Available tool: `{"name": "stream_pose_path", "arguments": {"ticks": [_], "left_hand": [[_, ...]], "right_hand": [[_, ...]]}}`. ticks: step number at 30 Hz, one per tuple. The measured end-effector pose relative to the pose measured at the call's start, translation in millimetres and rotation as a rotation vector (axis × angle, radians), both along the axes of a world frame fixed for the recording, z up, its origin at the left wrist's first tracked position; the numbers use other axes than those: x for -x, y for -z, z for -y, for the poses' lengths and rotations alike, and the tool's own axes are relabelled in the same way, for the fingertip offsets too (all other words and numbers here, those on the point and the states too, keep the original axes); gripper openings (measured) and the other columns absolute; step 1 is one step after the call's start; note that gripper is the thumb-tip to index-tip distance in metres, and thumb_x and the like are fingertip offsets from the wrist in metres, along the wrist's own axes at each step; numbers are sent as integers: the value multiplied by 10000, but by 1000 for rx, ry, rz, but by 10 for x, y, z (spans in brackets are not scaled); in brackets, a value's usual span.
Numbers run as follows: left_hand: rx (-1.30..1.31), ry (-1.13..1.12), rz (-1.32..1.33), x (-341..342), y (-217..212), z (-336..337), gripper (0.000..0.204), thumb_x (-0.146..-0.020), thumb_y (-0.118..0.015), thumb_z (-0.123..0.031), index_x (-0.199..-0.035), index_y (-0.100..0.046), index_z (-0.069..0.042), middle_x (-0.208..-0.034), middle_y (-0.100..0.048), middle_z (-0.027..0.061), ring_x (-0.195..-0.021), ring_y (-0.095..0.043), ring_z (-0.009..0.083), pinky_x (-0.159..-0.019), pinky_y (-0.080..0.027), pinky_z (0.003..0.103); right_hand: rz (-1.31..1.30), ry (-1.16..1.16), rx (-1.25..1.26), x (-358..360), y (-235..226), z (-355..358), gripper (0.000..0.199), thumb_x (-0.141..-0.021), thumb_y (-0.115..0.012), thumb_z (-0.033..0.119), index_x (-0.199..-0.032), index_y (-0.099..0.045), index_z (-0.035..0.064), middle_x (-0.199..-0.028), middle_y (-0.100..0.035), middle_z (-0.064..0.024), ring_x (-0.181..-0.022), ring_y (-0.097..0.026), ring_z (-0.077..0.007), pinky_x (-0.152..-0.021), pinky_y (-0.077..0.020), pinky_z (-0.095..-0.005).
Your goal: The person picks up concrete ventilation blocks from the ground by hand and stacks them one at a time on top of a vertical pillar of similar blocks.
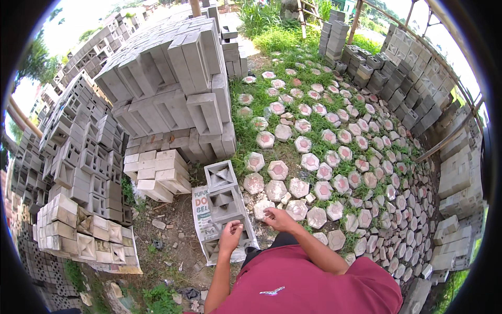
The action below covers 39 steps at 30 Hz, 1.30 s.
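Note:
Both my hands are raised in front of my body, above the ground. My left hand (229, 237) is closed, its fingers curled in, with nothing visible in it; it hovers over a row of grey concrete vent blocks with pyramid-shaped faces. The middle block (226, 203) lies just beyond that hand, and another block (220, 174) sits at the far end. Under the row is a white printed sack (201, 213). To the right, my right hand (281, 220) has loosely bent fingers, thumb apart, and holds nothing visible. Behind its fingertips lies a hexagonal paver (263, 209).
A tall stack of grey concrete blocks (157, 78) rises at the far left, with a lower pale block pile (157, 172) before it. More vent blocks (86, 233) stand at left. Hexagonal pavers (324, 188) spread through grass on the right, bounded by stacked blocks (405, 91).

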<state>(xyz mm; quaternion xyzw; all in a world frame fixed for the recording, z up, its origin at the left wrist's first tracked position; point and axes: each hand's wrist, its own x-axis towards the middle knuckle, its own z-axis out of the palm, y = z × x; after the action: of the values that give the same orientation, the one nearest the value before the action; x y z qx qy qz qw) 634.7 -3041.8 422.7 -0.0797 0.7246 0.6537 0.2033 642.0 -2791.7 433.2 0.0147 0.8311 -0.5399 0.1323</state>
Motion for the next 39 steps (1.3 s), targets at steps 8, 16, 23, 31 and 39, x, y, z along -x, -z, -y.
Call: {"name": "stream_pose_path", "arguments": {"ticks": [8,16,23,31,39], "left_hand": [[91,363,-145,764,-55,-1294,264,-884,-622,-143,-1087,-582,22,-939,-655,77,-846,-610,126,-763,-491,264],[71,635,-170,1107,42,-3344,280,-894,-604,-132,-1115,-577,38,-1021,-659,99,-914,-612,129,-822,-476,265],[-117,930,-126,873,-70,-4598,256,-935,-565,-163,-1136,-568,-5,-1023,-662,69,-933,-625,132,-778,-493,261],[-79,954,395,1300,182,-5522,246,-954,-541,-258,-1100,-600,-69,-1048,-669,76,-933,-635,149,-768,-518,291],[-17,1046,414,2417,146,-7318,236,-943,-553,-267,-1090,-594,-86,-1032,-674,50,-913,-634,132,-773,-500,301]], "right_hand": [[-27,312,-94,-376,102,-1470,387,-838,-655,241,-1136,-590,3,-972,-671,-164,-898,-659,-266,-792,-521,-355],[-21,615,-69,-702,-50,-2809,387,-838,-659,211,-1152,-578,-2,-959,-668,-143,-879,-649,-230,-782,-517,-340],[31,923,243,-1018,173,-3409,322,-893,-622,152,-1160,-566,-20,-891,-646,-60,-776,-603,-108,-711,-493,-250],[96,1308,557,-894,524,-3953,258,-893,-614,164,-1105,-594,17,-918,-665,-55,-774,-626,-110,-676,-512,-269],[79,1356,438,191,342,-5650,267,-880,-614,148,-1091,-597,-14,-859,-664,-61,-737,-625,-113,-617,-472,-248]]}}
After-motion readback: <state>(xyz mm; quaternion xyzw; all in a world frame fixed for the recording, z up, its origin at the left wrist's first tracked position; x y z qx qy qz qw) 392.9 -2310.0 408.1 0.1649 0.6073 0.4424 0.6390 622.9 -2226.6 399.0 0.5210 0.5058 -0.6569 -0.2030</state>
